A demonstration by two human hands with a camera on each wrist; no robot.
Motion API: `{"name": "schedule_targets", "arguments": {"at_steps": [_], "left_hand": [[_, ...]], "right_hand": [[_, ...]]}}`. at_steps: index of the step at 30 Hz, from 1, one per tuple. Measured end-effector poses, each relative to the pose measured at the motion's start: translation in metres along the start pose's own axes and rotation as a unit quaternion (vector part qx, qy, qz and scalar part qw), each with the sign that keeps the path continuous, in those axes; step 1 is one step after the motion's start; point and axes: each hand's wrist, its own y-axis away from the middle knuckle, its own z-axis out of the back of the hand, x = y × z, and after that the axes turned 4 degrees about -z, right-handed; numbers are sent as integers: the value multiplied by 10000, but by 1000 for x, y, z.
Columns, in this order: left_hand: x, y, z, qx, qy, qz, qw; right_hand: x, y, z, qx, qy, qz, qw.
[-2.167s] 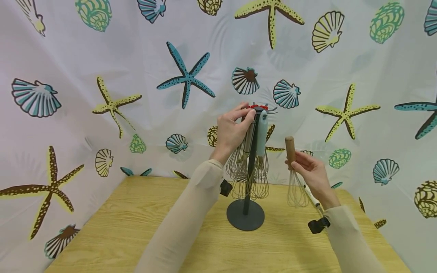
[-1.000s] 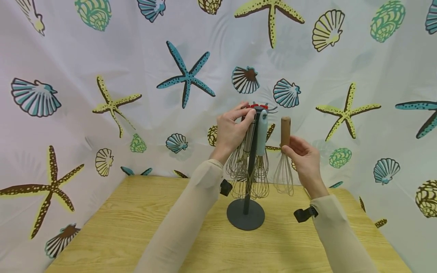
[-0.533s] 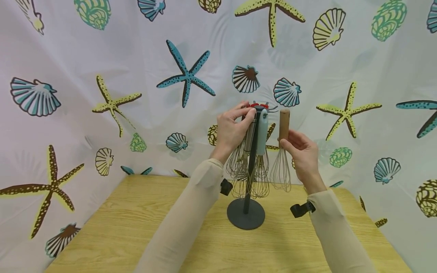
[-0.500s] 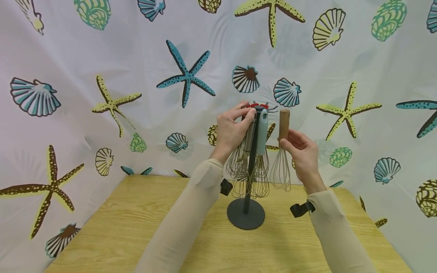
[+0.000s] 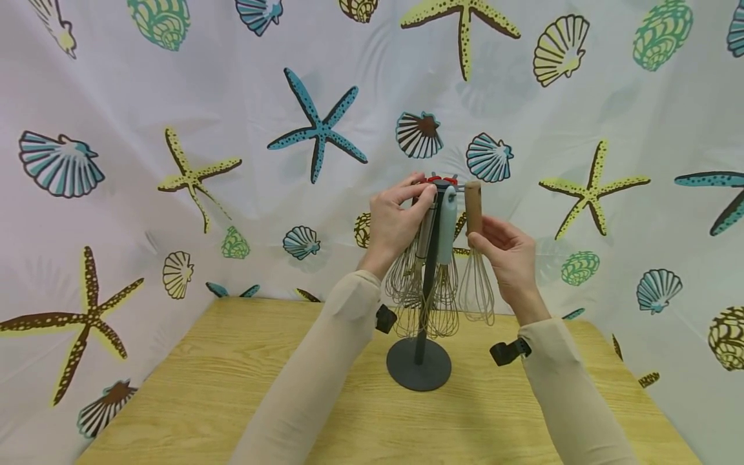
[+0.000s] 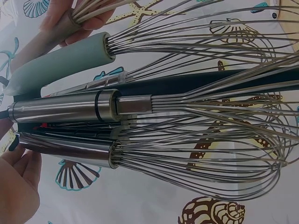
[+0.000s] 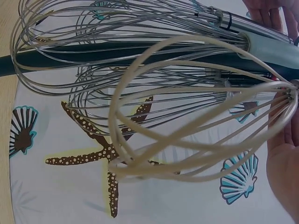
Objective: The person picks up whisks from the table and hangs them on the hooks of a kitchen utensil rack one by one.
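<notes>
In the head view my left hand (image 5: 398, 216) grips the top of a dark whisk stand (image 5: 418, 371), fingers bent over its hooks. Several whisks hang around the pole, among them one with a pale blue-green handle (image 5: 446, 226) and, in the left wrist view, steel-handled whisks (image 6: 63, 106). My right hand (image 5: 508, 255) pinches the lower handle of a wooden-handled whisk (image 5: 473, 206), holding it upright with its wire loops down. The handle's upper end overlaps a hook at the stand's right side. Pale wire loops of this whisk (image 7: 210, 148) fill the front of the right wrist view.
The stand's round base rests on a light wooden table (image 5: 232, 387). Behind and beside the table hangs a white curtain (image 5: 244, 84) printed with shells and starfish. Black wrist cameras (image 5: 506, 352) are strapped to both sleeves.
My right hand has raised the wooden-handled whisk and carried it left, from right of the stand to beside its hooks. My left hand has kept its grip on the stand's top.
</notes>
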Motion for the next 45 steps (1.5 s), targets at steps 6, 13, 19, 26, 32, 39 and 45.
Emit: {"name": "schedule_targets", "arguments": {"at_steps": [6,13,19,26,32,39,45], "left_hand": [[0,1,0,11,-15,-28,10000],[1,0,0,25,16,-7,10000],[1,1,0,32,18,6,10000],[1,1,0,62,77,31,9999],[1,1,0,65,76,41,9999],[1,1,-1,41,70,56,10000],[-1,0,-1,-40,128,32,9999]], "right_hand": [[-2,0,0,35,49,-46,10000],[-4,-1,0,111,64,-138,9998],[-6,-1,-1,186,199,-191,9994],[-6,-3,-3,242,295,-282,9989],[-6,-2,-3,231,346,-374,9984],[-11,0,0,270,344,-445,9980],[-15,3,3,463,321,-419,9975]]}}
